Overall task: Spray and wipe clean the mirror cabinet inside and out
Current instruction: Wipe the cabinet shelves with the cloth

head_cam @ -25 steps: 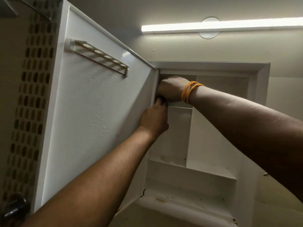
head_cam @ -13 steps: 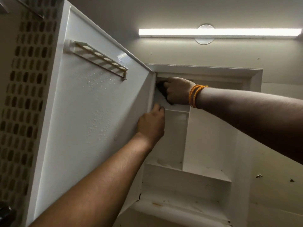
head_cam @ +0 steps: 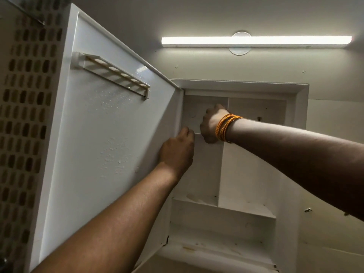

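Observation:
The white mirror cabinet [head_cam: 301,119] hangs above me with its door [head_cam: 98,158] swung open to the left; droplets speckle the door's inner face. My right hand [head_cam: 211,125], orange bands at the wrist, is curled into a fist inside the top left compartment, close to the vertical divider. The dark cloth seen under it earlier is hidden behind the hand now. My left hand [head_cam: 177,150] grips the cabinet's left frame beside the hinge edge, with its fingers curled at the level of the upper shelf.
A slotted white rack [head_cam: 112,75] runs across the door's inner face. Lower shelves [head_cam: 246,210] show stains, and the bottom ledge [head_cam: 216,255] is grimy and cracked at its left corner. A tube light [head_cam: 256,40] glows above. A patterned tiled wall [head_cam: 23,119] is on the left.
My right hand slid right across the top left compartment, from its left wall toward the divider. The dark cloth went out of sight behind it. My left hand stayed on the frame.

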The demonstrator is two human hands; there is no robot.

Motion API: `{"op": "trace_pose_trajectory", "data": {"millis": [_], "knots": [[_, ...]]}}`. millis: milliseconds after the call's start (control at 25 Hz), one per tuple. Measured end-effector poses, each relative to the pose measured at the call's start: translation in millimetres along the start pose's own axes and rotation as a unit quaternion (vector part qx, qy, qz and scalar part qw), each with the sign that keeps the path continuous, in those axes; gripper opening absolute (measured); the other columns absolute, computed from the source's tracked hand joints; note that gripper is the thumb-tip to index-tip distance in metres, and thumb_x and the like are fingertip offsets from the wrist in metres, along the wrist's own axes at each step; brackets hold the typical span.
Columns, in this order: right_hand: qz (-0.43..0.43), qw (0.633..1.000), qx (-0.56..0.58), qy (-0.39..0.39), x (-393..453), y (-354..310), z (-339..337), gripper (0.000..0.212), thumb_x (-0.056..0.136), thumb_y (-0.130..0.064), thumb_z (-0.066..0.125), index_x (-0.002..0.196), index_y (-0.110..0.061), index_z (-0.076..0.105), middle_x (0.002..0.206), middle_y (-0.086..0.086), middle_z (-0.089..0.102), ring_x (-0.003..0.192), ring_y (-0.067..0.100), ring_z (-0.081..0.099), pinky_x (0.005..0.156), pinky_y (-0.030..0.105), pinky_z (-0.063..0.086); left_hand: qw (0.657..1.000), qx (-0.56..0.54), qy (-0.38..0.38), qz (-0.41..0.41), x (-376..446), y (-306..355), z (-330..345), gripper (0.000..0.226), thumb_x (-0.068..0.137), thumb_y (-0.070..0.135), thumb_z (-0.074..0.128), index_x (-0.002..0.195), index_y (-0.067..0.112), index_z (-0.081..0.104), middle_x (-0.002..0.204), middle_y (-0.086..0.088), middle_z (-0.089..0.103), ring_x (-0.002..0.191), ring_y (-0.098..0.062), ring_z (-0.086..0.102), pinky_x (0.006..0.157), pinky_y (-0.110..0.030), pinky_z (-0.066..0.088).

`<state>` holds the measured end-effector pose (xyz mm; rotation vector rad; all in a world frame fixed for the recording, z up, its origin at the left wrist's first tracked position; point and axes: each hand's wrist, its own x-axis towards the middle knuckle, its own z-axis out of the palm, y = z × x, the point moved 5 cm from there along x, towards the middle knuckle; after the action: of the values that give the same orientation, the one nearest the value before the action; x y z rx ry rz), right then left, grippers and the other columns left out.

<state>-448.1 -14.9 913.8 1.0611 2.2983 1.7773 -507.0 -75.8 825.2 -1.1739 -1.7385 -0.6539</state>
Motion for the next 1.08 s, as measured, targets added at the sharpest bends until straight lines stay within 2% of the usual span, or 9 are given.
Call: {"op": "trace_pose_trajectory", "data": {"millis": [120,320,520,560,680,720,760,920,1080], "knots": [[0.009,0.997,0.075,0.019,-4.2,0.6,-6.7,0.029,0.101,-0.028,0.055,0.126,-0.016,0.064,0.128,0.007,0.064,0.121,0.028,0.06,0.09,0.039,0.048,0.999,-0.033,-0.008,-0.004,0.4,-1.4,3.0,0.049,0.08,-0.001,0.061,0.126,0.009,0.051,0.122,-0.01,0.048,0.076,-0.038,0.063,0.062,-0.042,0.056],[0.14,0.941,0.184,0.246,-3.5,-1.9,-18.7,0.024,0.103,-0.011,0.049,0.114,-0.005,0.069,0.112,0.012,0.07,0.106,0.037,0.069,0.066,0.038,0.049,0.998,-0.053,-0.019,-0.029,-0.8,1.4,1.3,0.052,0.08,0.001,0.061,0.13,0.009,0.049,0.127,-0.01,0.044,0.081,-0.042,0.062,0.059,-0.038,0.039],[0.187,0.892,0.331,0.244,12.1,1.9,-0.4,0.035,0.102,-0.027,0.058,0.124,0.0,0.059,0.12,0.02,0.067,0.111,0.037,0.067,0.082,0.041,0.056,0.998,-0.055,-0.011,-0.034,-2.1,1.6,0.4,0.048,0.078,-0.001,0.059,0.124,0.009,0.049,0.126,-0.01,0.042,0.082,-0.043,0.061,0.059,-0.037,0.034],[0.212,0.869,0.379,0.236,14.5,6.9,4.2,0.036,0.101,-0.027,0.06,0.125,-0.001,0.058,0.122,0.019,0.067,0.115,0.036,0.065,0.085,0.039,0.054,0.998,-0.056,-0.008,-0.036,-1.4,1.4,0.6,0.048,0.078,-0.001,0.059,0.123,0.009,0.049,0.125,-0.01,0.042,0.082,-0.044,0.06,0.059,-0.037,0.035],[0.308,0.731,0.556,0.247,16.7,13.6,17.8,0.032,0.097,-0.018,0.061,0.124,-0.002,0.054,0.12,0.021,0.068,0.114,0.038,0.064,0.083,0.039,0.054,0.996,-0.08,-0.002,-0.041,0.1,1.0,3.8,0.049,0.077,-0.001,0.061,0.124,0.009,0.051,0.125,-0.009,0.044,0.084,-0.044,0.06,0.061,-0.039,0.042],[0.328,0.71,0.57,0.252,17.1,11.2,15.3,0.031,0.098,-0.016,0.059,0.125,-0.001,0.053,0.119,0.022,0.067,0.111,0.039,0.065,0.082,0.04,0.055,0.995,-0.092,0.002,-0.04,0.0,0.8,5.4,0.05,0.077,-0.001,0.063,0.125,0.01,0.051,0.126,-0.008,0.044,0.084,-0.042,0.061,0.062,-0.04,0.046],[0.333,0.709,0.568,0.252,18.8,7.0,9.9,0.03,0.099,-0.016,0.056,0.125,-0.001,0.053,0.119,0.022,0.067,0.11,0.039,0.066,0.083,0.04,0.055,0.994,-0.104,0.005,-0.04,-0.4,0.2,7.1,0.053,0.077,-0.001,0.066,0.127,0.011,0.052,0.127,-0.007,0.045,0.084,-0.04,0.061,0.064,-0.04,0.05],[0.271,0.775,0.51,0.255,29.5,-8.4,-14.9,0.021,0.1,-0.013,0.051,0.113,-0.006,0.065,0.11,0.015,0.072,0.104,0.034,0.067,0.096,0.044,0.052,0.989,-0.143,0.01,-0.047,-0.8,-2.9,12.4,0.065,0.075,0.0,0.07,0.136,0.013,0.049,0.137,-0.003,0.042,0.082,-0.039,0.062,0.069,-0.046,0.057],[0.228,0.753,0.541,0.298,36.8,-5.4,-4.9,0.021,0.095,-0.004,0.055,0.109,-0.003,0.071,0.125,0.02,0.061,0.106,0.037,0.063,0.092,0.041,0.054,0.99,-0.127,0.013,-0.052,0.1,-0.9,15.2,0.053,0.076,0.0,0.066,0.126,0.012,0.052,0.131,-0.005,0.042,0.075,-0.04,0.059,0.061,-0.044,0.052]]}}
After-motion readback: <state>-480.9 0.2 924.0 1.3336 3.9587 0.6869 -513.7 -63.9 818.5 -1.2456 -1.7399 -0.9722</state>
